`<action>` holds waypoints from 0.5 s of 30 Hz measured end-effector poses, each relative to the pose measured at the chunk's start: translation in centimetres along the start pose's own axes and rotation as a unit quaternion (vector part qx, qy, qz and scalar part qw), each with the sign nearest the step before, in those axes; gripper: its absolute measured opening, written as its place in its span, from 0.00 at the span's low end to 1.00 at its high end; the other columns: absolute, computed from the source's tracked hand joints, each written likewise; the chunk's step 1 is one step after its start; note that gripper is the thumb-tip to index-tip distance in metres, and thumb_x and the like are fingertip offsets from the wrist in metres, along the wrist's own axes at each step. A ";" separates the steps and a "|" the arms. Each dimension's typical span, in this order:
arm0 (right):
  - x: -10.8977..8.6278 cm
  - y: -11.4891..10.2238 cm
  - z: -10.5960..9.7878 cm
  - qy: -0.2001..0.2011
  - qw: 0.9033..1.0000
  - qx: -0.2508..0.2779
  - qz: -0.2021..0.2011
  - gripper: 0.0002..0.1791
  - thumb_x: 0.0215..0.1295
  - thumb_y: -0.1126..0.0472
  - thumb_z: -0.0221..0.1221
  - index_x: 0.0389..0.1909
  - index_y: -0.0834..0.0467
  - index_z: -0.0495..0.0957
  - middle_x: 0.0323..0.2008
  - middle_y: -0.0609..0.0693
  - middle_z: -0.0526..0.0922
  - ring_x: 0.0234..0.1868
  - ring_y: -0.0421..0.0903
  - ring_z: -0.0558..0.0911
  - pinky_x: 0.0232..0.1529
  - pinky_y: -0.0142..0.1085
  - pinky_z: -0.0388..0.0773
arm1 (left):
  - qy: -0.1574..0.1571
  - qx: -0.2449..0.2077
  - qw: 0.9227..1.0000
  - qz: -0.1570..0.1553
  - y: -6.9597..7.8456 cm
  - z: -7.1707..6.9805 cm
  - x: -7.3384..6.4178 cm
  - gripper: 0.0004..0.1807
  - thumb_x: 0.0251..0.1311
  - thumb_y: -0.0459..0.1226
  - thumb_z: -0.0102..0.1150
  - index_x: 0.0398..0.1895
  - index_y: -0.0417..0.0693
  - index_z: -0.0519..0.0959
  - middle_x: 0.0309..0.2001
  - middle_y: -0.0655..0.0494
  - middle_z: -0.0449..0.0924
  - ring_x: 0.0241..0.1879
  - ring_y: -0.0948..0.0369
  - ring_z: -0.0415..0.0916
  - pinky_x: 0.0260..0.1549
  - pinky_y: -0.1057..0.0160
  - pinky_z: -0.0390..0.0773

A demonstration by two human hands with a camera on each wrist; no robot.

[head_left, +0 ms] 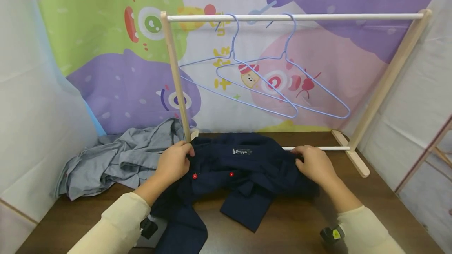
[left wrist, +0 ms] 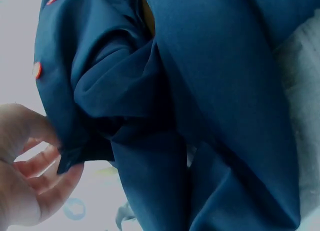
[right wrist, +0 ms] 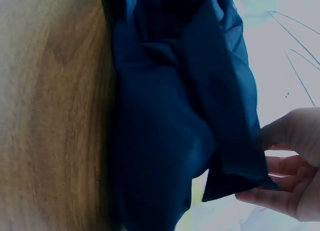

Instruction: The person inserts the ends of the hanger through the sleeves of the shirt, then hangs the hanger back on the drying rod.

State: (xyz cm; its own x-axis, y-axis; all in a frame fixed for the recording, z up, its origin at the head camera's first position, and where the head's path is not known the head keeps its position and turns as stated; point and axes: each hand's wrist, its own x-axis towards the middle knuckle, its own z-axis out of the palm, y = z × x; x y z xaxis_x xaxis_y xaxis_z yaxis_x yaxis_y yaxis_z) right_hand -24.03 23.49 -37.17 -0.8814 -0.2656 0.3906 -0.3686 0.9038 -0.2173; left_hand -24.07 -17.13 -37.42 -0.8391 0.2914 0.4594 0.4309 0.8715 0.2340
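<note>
A navy blue shirt (head_left: 247, 164) with red buttons and a small label spreads between my two hands, with folds of it hanging down over the table. My left hand (head_left: 176, 159) pinches its left edge, near one red button. On the other side my right hand (head_left: 314, 164) pinches the right edge between thumb and fingers. In the left wrist view, thumb and fingers of the left hand (left wrist: 37, 166) meet at a corner of the cloth. A pointed corner shows at the fingers of the right hand (right wrist: 292, 166) in the right wrist view.
A rack with a white rod (head_left: 328, 17) and wooden posts stands behind the shirt. Two blue wire hangers (head_left: 261, 107) hang from the rod. To the left lies a crumpled grey garment (head_left: 130, 156) on the brown wooden table (head_left: 381, 214). A patterned cloth backdrop (head_left: 123, 85) closes off the back.
</note>
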 end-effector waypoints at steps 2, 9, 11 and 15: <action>-0.1 0.0 -0.1 -0.015 1.000 0.016 0.003 0.15 0.53 0.69 0.64 0.44 0.63 0.83 0.36 0.59 0.86 0.36 0.57 0.84 0.36 0.52 0.79 | -0.011 -0.035 0.999 -0.009 -0.2 -0.2 -0.2 0.14 0.43 0.22 0.62 0.33 0.46 0.78 0.33 0.53 0.77 0.29 0.55 0.77 0.26 0.56 0.77; -0.2 -0.3 -0.6 -0.013 0.999 0.030 -0.002 0.16 0.53 0.66 0.67 0.45 0.64 0.83 0.34 0.55 0.85 0.36 0.53 0.84 0.36 0.50 0.78 | -0.068 -0.095 0.992 -0.041 -0.6 -1.2 -0.4 0.18 0.46 0.28 0.69 0.43 0.43 0.78 0.36 0.51 0.79 0.34 0.54 0.79 0.34 0.52 0.79; -0.2 -0.4 -0.7 -0.015 0.999 0.028 -0.003 0.16 0.53 0.66 0.68 0.44 0.63 0.83 0.34 0.56 0.84 0.36 0.53 0.83 0.36 0.51 0.78 | -0.075 -0.094 0.992 -0.043 -0.6 -1.4 -0.4 0.16 0.46 0.29 0.68 0.42 0.43 0.80 0.35 0.51 0.80 0.33 0.55 0.78 0.34 0.52 0.78; 0.0 -0.6 -0.6 -0.045 0.999 0.015 0.000 0.15 0.51 0.66 0.69 0.43 0.62 0.83 0.31 0.53 0.84 0.33 0.51 0.82 0.34 0.50 0.77 | -0.070 -0.096 0.992 -0.045 -0.5 -1.3 -0.3 0.13 0.46 0.28 0.66 0.38 0.44 0.81 0.31 0.53 0.79 0.30 0.57 0.75 0.33 0.53 0.76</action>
State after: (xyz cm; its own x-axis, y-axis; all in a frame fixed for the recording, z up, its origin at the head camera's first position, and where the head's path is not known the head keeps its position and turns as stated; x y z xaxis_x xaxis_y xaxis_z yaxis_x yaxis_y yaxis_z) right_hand -23.62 23.18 -36.57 -0.9037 -0.2966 0.3089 -0.3766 0.8938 -0.2436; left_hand -23.58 -18.17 -36.59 -0.9094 0.2792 0.3082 0.3955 0.8098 0.4333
